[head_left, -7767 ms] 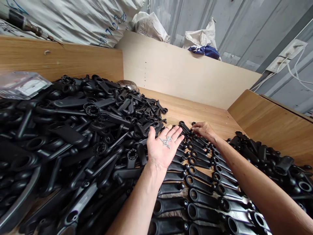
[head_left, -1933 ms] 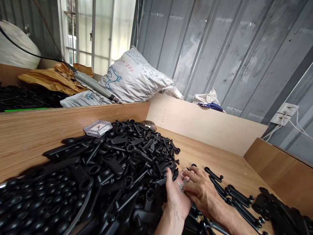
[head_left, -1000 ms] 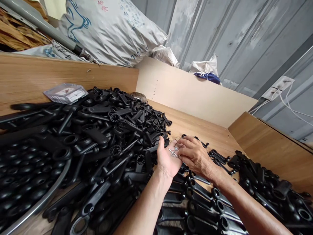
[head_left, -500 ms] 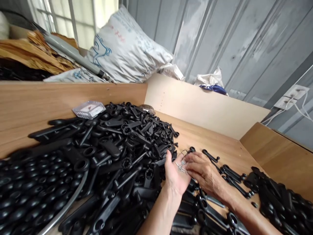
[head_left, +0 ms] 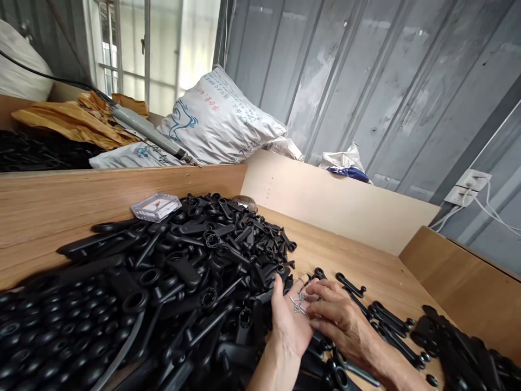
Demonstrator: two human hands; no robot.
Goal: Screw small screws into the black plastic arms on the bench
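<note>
Several small silver screws (head_left: 299,305) lie in the cupped palm of my left hand (head_left: 288,321), which is turned upward. My right hand (head_left: 340,312) reaches over that palm from the right, fingers slightly bent and apart, the tips by the screws. Its thumb is hidden, and I see nothing held in its fingers. Beside my left hand spreads a large heap of black plastic crank handles (head_left: 185,271). More black handles (head_left: 388,320) lie to the right, partly behind my right forearm.
Black egg-shaped knobs (head_left: 61,331) fill the lower left, bordered by a curved metal strip (head_left: 122,347). A clear plastic box (head_left: 156,207) sits behind the heap. Wooden boards (head_left: 101,198) wall the table (head_left: 313,244). Another dark pile (head_left: 456,347) lies at right. A white sack (head_left: 223,122) rests behind.
The view has tilted upward, so the table and hands appear lower. My right fingers still hover over the left palm, and the screws there have shifted slightly.
</note>
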